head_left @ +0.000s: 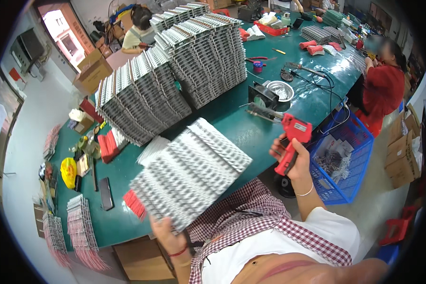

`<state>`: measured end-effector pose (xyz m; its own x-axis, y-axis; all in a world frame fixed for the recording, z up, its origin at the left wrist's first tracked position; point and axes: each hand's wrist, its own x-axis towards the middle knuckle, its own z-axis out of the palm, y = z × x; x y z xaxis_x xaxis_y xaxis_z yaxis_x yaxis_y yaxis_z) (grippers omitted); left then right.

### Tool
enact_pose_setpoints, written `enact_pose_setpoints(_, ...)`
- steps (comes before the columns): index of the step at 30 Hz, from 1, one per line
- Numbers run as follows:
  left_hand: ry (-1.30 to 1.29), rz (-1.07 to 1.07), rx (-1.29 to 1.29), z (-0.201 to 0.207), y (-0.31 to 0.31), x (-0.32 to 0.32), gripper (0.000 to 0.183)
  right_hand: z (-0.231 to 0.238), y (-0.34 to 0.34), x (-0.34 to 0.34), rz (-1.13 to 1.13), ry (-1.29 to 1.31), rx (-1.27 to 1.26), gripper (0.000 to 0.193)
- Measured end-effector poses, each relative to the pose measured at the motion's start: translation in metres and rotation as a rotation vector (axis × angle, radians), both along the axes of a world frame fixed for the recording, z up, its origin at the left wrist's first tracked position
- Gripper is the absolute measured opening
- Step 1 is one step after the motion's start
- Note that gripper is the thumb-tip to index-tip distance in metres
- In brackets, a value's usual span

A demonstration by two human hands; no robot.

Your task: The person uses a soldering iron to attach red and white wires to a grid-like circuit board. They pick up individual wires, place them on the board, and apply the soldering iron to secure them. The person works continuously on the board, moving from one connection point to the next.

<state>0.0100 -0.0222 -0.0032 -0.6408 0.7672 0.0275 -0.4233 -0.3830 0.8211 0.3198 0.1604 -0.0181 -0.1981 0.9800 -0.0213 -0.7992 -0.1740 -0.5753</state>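
Note:
My left hand [168,235] grips a white panel [194,170] by its near left corner. Rows of dark spots run across this panel, which is held tilted over the table edge, and red wires [135,204] stick out beside it. In my right hand [296,163] is a red soldering gun [295,128], held by its handle with the fingers wrapped round it. Its metal front end points left, toward a small black fan [263,96], and is apart from the panel. A pale bundle of strips [153,149] lies partly hidden behind the panel.
Tall stacks of similar panels [142,94] stand on the green table [128,226]. A silver bowl [280,91], soldering iron [307,69], phone [107,193] and yellow bag [68,173] lie around. A blue crate [345,187] stands at right. Two people sit across and at right.

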Motion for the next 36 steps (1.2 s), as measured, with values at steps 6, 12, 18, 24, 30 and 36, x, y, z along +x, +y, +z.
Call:
enact_pose_setpoints(6,0.043,0.061,-0.213,-0.076,-0.006,0.033,0.053,-0.034,-0.022,-0.006,0.128,-0.004,-0.077,0.033)
enact_pose_setpoints(12,1.267,0.179,-0.532,-0.090,0.008,0.049,0.072,-0.073,-0.029,-0.028,0.098,0.064,-0.241,0.026)
enact_pose_setpoints(18,1.890,-0.148,-0.542,-0.099,0.026,0.041,0.068,-0.077,0.000,-0.052,0.078,0.022,-0.204,0.024)
enact_pose_setpoints(24,1.895,-0.127,-0.526,-0.102,0.024,0.026,0.059,-0.076,0.010,-0.059,0.091,0.033,-0.277,0.027)
enact_pose_setpoints(30,1.848,-0.122,-0.502,-0.096,0.012,0.025,0.054,-0.064,-0.013,-0.052,0.117,-0.083,-0.183,0.030)
enact_pose_setpoints(36,1.532,-0.219,-0.477,-0.083,0.016,0.030,0.058,-0.063,-0.001,-0.057,0.087,-0.110,-0.210,0.032)
